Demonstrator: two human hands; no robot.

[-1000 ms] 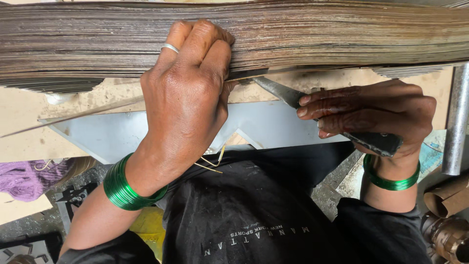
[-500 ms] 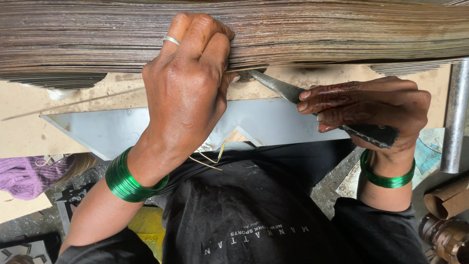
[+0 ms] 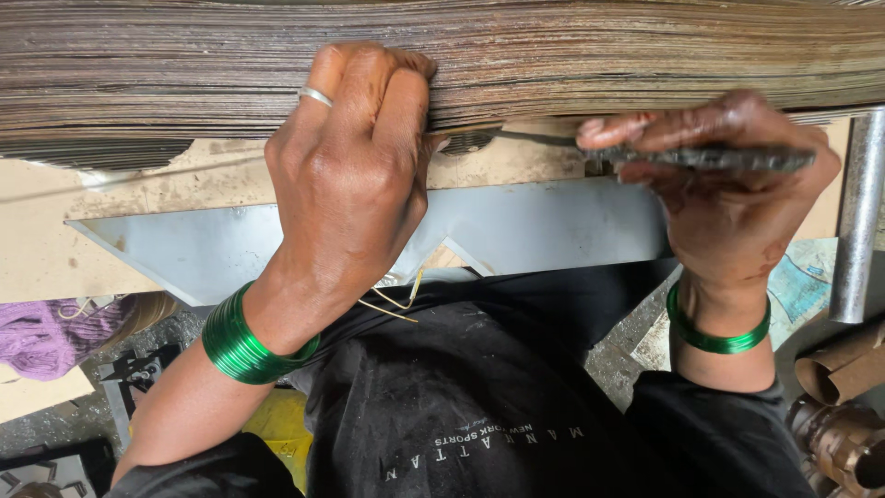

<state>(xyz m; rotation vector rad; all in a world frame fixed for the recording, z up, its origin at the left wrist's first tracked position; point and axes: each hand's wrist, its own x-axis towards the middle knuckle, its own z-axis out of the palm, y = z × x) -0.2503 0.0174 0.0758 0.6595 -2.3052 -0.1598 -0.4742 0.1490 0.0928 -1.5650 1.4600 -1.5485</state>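
A thick stack of thin brown sheets [image 3: 645, 55] runs across the top of the head view. My left hand [image 3: 355, 175] presses on its lower edge, fingers curled over the sheets; it wears a silver ring and green bangles. My right hand [image 3: 719, 194] grips a dark flat knife [image 3: 701, 157] held level, its blade tip pointing left toward the stack's underside beside my left fingers. A green bangle sits on the right wrist.
A grey metal plate [image 3: 544, 226] with a notch lies below the stack. A steel pipe [image 3: 857, 212] stands at the right, with rusty tubes [image 3: 843, 406] lower right. Purple cloth [image 3: 46, 337] lies at the left, black fabric [image 3: 479, 406] covers my lap, and thin yellow strips [image 3: 392, 304] rest nearby.
My right hand has risen and turned the knife from slanted to level, bringing the blade tip up to the stack's underside. My left hand stays on the stack edge.
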